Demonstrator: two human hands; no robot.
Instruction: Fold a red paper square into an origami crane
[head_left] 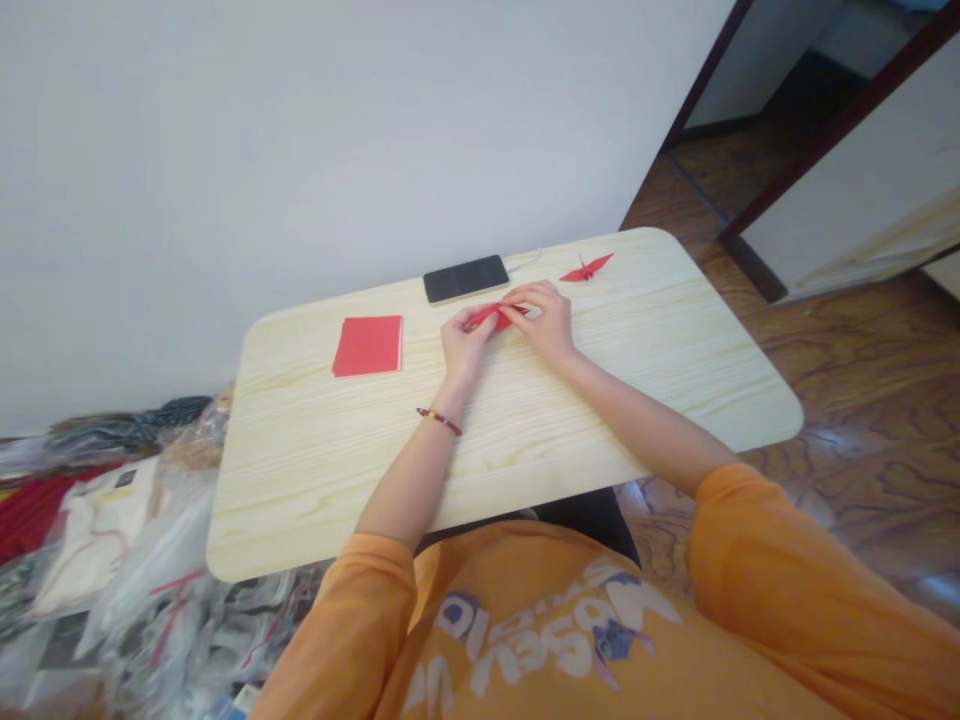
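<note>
Red folded paper point(495, 317) pinched between left hand point(466, 347) and right hand point(541, 318).

Orange shirt point(480, 570): large white upside-down lettering point(555, 630), too blurred to read reliably; nothing else legible.

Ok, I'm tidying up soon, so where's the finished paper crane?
In the head view, the red paper crane sits near the far edge of the pale wooden table, beyond the right hand and just right of the black phone.
</note>
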